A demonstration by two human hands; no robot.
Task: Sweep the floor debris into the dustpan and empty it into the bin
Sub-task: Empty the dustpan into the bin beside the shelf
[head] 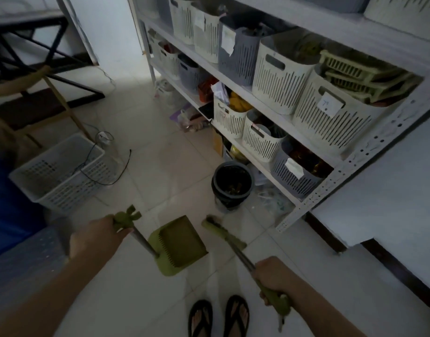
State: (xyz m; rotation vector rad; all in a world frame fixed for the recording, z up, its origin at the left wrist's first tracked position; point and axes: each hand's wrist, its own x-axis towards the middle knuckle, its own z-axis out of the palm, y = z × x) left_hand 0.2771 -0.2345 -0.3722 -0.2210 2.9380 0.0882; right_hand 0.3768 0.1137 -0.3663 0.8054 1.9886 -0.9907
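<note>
My left hand (pixel 97 237) grips the green top of the long handle of a green dustpan (pixel 178 245), which stands on the pale tiled floor in front of my feet. My right hand (pixel 273 276) grips the green handle of a broom whose green head (pixel 221 231) touches the floor just right of the dustpan. A round dark bin (pixel 232 183) with some litter inside stands on the floor beyond the broom head, against the shelf unit. No loose debris shows clearly on the tiles.
A white metal shelf unit (pixel 313 198) full of slotted baskets runs along the right. A white laundry basket (pixel 60 173) with a black cable sits at left, near a wooden chair and a dark table frame. Bags lie under the shelf. My sandalled feet (pixel 218 317) are below.
</note>
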